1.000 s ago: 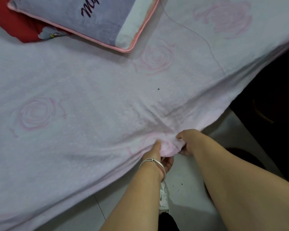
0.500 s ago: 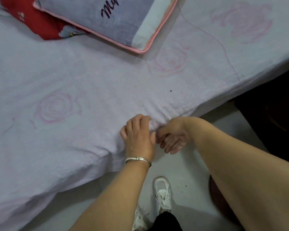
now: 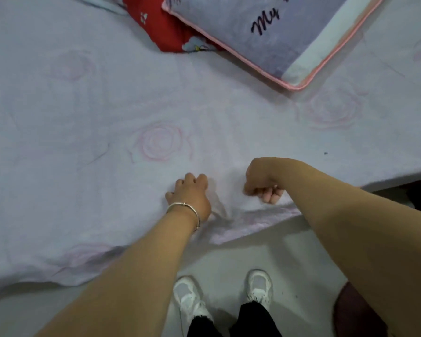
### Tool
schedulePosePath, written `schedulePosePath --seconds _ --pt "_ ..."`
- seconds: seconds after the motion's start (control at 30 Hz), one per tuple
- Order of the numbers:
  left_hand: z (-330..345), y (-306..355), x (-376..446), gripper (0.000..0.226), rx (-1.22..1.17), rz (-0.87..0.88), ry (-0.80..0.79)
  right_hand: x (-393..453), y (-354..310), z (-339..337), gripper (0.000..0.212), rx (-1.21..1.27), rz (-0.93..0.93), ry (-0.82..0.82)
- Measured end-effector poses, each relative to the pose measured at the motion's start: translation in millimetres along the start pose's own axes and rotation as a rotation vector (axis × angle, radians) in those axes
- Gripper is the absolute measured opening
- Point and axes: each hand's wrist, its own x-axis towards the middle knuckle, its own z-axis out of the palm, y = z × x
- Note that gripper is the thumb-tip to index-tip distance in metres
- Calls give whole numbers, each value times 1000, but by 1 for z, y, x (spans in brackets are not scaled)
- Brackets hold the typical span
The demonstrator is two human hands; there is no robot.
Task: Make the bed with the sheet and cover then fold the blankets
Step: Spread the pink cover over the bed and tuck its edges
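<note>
Shoes: my white shoes (image 3: pixel 229 295) stand on the pale floor (image 3: pixel 272 251) nearest to me, toes toward the bed, below black trouser hems.
Stool: a dark round shape (image 3: pixel 350 312) sits at the near right; I cannot tell for sure what it is.
Sheet edge: the pale sheet (image 3: pixel 83 166) with faint pink roses hangs over the near side of the bed, its edge uneven and rumpled at the near left.
Left hand: my left hand (image 3: pixel 190 195), with a silver bangle (image 3: pixel 184 207) on the wrist, lies knuckles up on the sheet just inside the edge, fingers curled down into the cloth, bunching a small fold beside it.
Right hand: my right hand (image 3: pixel 260 183) is curled into a loose fist near the left one, fingertips tucked under; whether they pinch cloth, I cannot tell.
Pillow: a lilac pillow (image 3: pixel 277 32) with pink piping and dark script lies at the far right on the sheet.
Red cloth: a red printed piece (image 3: pixel 165 27) lies far, partly under the pillow.
</note>
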Motion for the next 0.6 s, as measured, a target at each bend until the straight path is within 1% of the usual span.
schedulePosePath --seconds 0.03,0.1,0.13,0.17,0.23,0.27,0.3,0.33,0.37,0.4,0.43,0.47,0.5,0.57,0.6 --pt "5 -13 -6 33 -31 18 -48 2 -13 5 23 24 -14 -24" --pt "10 -31 -17 33 -120 134 -36 8 -36 15 27 107 -71 -18" --pt "7 -38 -18 34 -182 191 -33 8 -48 21 28 131 -106 9" --pt "1 -46 -14 35 -278 211 -28 7 -61 26 27 131 -142 52" --pt "-15 -76 -4 35 -444 147 -43 8 -91 38 21 57 -212 153" --pt "-22 -89 1 30 -443 141 -56 8 -99 40 17 14 -235 199" --pt "-28 -107 4 27 -376 155 -91 8 -109 45 12 -28 -244 219" --pt "-30 -125 5 36 -255 179 -148 8 -116 48 9 -56 -248 212" --pt "-31 -146 1 50 -87 188 -223 9 -128 56 6 -80 -243 179" --pt "-30 -161 -2 58 80 203 -264 7 -134 61 3 -104 -238 144" --pt "-29 -176 -7 58 203 215 -263 7 -143 68 5 -132 -234 92" --pt "-26 -186 -10 51 271 232 -248 8 -149 72 9 -152 -217 31" --pt "-23 -194 -12 40 285 252 -228 9 -154 77 15 -169 -191 -45" --pt "-22 -206 -12 21 209 241 -223 11 -165 86 24 -213 -112 -173" --pt "-22 -208 -11 16 145 220 -246 13 -169 88 26 -224 -77 -195"
